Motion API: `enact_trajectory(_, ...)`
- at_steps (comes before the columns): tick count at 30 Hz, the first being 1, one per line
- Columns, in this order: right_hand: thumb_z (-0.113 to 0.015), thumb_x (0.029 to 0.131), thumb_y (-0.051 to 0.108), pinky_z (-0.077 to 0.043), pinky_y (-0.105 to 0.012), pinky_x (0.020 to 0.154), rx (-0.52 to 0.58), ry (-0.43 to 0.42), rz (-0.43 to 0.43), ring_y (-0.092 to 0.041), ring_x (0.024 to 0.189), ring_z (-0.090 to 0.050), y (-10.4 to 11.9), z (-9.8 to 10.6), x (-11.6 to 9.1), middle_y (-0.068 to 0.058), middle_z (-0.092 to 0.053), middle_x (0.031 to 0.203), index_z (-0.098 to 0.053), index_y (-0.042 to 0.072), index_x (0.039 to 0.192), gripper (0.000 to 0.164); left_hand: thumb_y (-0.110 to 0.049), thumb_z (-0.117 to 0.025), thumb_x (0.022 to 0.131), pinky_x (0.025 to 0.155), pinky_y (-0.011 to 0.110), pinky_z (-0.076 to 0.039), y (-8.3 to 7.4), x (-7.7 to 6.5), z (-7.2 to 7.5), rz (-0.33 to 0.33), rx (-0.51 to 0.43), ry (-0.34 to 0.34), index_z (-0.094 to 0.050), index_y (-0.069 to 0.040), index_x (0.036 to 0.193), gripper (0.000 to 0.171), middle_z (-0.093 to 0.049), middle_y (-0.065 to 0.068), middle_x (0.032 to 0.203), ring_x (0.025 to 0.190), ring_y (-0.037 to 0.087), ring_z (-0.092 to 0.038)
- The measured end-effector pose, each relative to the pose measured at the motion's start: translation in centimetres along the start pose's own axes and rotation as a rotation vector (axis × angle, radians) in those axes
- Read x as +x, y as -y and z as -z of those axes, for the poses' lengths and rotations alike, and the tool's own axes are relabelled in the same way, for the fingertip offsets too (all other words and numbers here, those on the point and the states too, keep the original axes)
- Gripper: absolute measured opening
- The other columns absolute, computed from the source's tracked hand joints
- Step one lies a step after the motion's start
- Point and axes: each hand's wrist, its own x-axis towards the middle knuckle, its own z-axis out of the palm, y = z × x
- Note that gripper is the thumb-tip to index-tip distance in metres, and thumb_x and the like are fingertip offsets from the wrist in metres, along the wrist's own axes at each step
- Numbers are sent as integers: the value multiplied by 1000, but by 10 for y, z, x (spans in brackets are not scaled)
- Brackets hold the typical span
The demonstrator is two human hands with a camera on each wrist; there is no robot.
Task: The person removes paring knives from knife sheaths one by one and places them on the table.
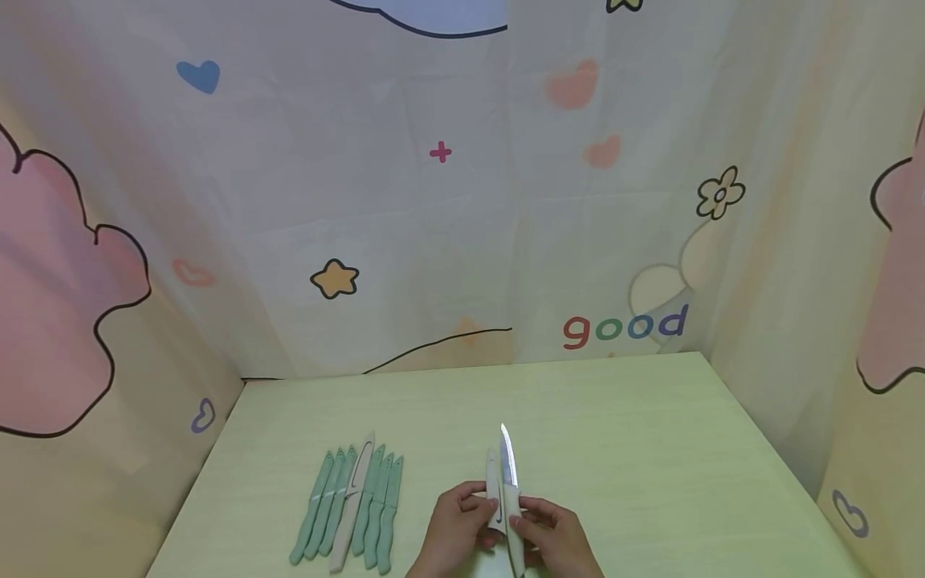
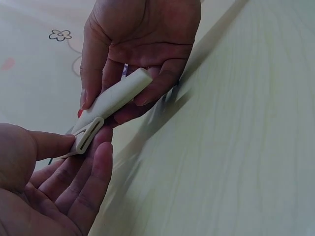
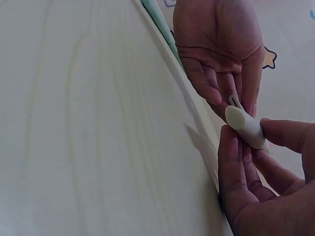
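My right hand (image 1: 558, 536) grips a paring knife (image 1: 512, 514) by its off-white handle, its bare shiny blade pointing away from me. A slim off-white blade sheath (image 1: 492, 474) is pinched by my left hand (image 1: 454, 526), thumb on top. Knife and sheath lie side by side, almost parallel, above the table. In the left wrist view the slotted end of the sheath (image 2: 90, 135) sits against or very near the knife handle (image 2: 118, 96); whether they touch is unclear. From the right wrist the rounded handle end (image 3: 241, 120) hides most of the sheath.
Left of my hands, several green sheathed knives (image 1: 336, 514) lie in a row on the pale table (image 1: 650, 466). Among them is a longer beige knife (image 1: 347, 530) in its sheath. Printed curtains (image 1: 433, 241) hang behind and on both sides of the table.
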Motion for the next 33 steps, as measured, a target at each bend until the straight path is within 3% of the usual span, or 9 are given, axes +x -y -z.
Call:
enact_trajectory(8,-68,90,20,-62,-41,64,3,-4,49,-26,79,-65,1,3,2,-10,-67,95,-54,-7,130,50,-15,-63,93,55,32,-61,-1,3,-2,15,-15,24,-58,-5,127,36,-74,9,87,66,26,-68)
enact_trajectory(21,-68,90,20,-62,-41,66,-14,-17,74,-26,81,-65,4,8,11,-13,-68,99,-51,-7,132,52,-1,-65,88,59,33,-62,-8,11,-2,0,56,64,-50,0,136,50,-72,10,84,68,25,-68)
enact_trajectory(33,-69,85,4,-62,-42,69,26,-17,104,-28,84,-66,10,10,18,-23,-65,108,-48,-10,134,55,4,-64,87,60,32,-62,-8,29,-3,-77,63,63,-45,3,139,56,-62,11,85,67,23,-67)
